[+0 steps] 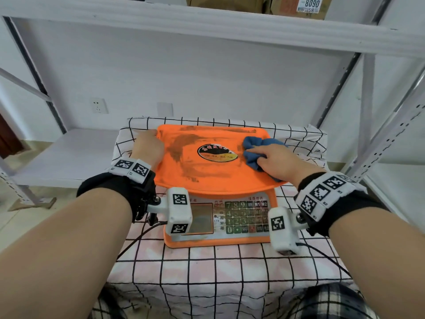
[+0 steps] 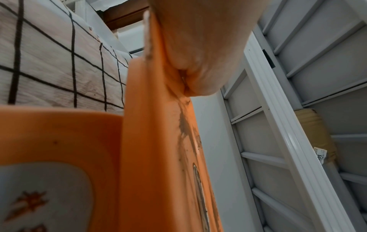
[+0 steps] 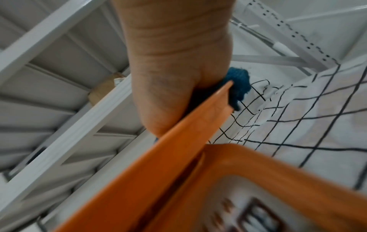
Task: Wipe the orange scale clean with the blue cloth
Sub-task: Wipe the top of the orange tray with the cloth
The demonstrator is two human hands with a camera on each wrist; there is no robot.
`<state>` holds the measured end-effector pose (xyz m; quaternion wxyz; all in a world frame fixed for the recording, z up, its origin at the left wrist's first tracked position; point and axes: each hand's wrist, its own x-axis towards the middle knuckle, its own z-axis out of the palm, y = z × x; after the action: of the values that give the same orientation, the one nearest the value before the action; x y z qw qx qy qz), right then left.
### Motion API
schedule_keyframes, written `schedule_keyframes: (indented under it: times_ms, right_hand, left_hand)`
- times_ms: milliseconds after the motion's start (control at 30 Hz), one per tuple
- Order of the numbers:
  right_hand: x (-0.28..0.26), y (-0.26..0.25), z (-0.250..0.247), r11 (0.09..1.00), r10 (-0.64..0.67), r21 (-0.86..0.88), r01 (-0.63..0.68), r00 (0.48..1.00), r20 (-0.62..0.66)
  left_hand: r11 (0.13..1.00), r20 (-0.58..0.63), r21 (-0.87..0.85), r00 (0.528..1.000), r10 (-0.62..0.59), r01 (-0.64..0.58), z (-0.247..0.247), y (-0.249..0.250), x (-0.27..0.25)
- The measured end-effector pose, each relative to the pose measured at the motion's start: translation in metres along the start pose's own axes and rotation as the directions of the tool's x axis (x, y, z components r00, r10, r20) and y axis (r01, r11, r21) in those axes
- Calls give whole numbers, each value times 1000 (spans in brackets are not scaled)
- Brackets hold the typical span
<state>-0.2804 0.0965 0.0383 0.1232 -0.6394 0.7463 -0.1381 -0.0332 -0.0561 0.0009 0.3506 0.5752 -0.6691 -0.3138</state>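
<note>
On the orange scale (image 1: 213, 171), the right hand (image 1: 279, 161) grips the blue cloth (image 1: 255, 149); the left hand (image 1: 147, 147) clasps its edge.

My left hand (image 2: 198, 47) presses against the dirty top face of the orange scale's tray (image 2: 158, 141), seen edge-on. Dark grime streaks run down the tray below my palm. Left of the tray lies the checked cloth (image 2: 49, 62); right of it rise white shelf frames (image 2: 288, 141), with a brown parcel (image 2: 313, 133) among them.
</note>
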Motion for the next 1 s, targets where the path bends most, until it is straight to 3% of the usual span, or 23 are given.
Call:
schedule_keyframes:
  times_ms: [100, 200, 267, 300, 367, 400, 667, 800, 900, 1000]
  right_hand:
    - [-7, 0, 6, 990, 5, 141, 10, 995, -103]
    - [-9, -5, 13, 906, 118, 424, 6, 957, -264]
    - [-12, -15, 20, 870, 108, 490, 49, 951, -288]
    - [-13, -20, 23, 897, 41, 436, 75, 967, -250]
    - [-14, -27, 34, 974, -133, 169, 151, 985, -112]
    - [-10, -25, 38, 985, -156, 63, 158, 987, -43]
    - [26, 1, 25, 950, 80, -306, -65, 996, 38]
    - [8, -1, 31, 958, 43, -287, -27, 998, 49]
    - [-10, -5, 30, 984, -47, -178, 29, 994, -98]
    - [-23, -14, 27, 989, -141, 10, 144, 977, -163]
  left_hand:
    - [996, -20, 83, 999, 26, -24, -1, 1, -1]
    - [980, -37, 193, 998, 47, -39, 1, 4, -2]
    - [971, -37, 235, 998, 43, -33, 1, 4, -2]
    - [971, -37, 235, 998, 45, -35, 1, 4, -3]
    - [972, -30, 234, 999, 43, -35, 0, 4, -3]
    - [970, -29, 240, 999, 42, -34, 0, 4, -3]
    - [976, -41, 218, 998, 39, -29, -1, 8, -7]
    - [995, -40, 102, 999, -17, 21, -3, 7, -7]
    - [998, 23, -4, 998, -58, 58, -8, 6, -8]
    - [993, 107, -88, 992, -65, 75, -15, 7, -15]
